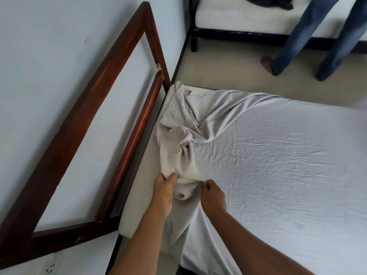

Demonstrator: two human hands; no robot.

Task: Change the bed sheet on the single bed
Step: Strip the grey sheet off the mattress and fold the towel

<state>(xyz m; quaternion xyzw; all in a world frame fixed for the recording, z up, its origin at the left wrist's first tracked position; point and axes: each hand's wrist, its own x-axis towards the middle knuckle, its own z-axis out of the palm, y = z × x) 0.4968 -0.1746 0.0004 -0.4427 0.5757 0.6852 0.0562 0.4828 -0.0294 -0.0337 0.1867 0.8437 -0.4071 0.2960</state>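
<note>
A pale grey bed sheet [268, 159] covers most of the single bed's mattress [139, 187]. Along the head end the sheet is pulled back and bunched into a crumpled ridge, leaving a strip of bare white mattress beside the headboard. My left hand [163, 193] grips the near end of that bunched fabric, thumb and fingers curled into it. My right hand [213, 195] pinches the sheet's edge just to the right of the bunch. Both forearms reach in from the bottom of the view.
A dark wooden headboard [127, 135] stands against the white wall at left. A wall socket [49, 268] sits low on the wall. Another person in blue jeans [309, 36] stands on the floor beyond the bed, beside a second bed [238, 18] with dark clothing on it.
</note>
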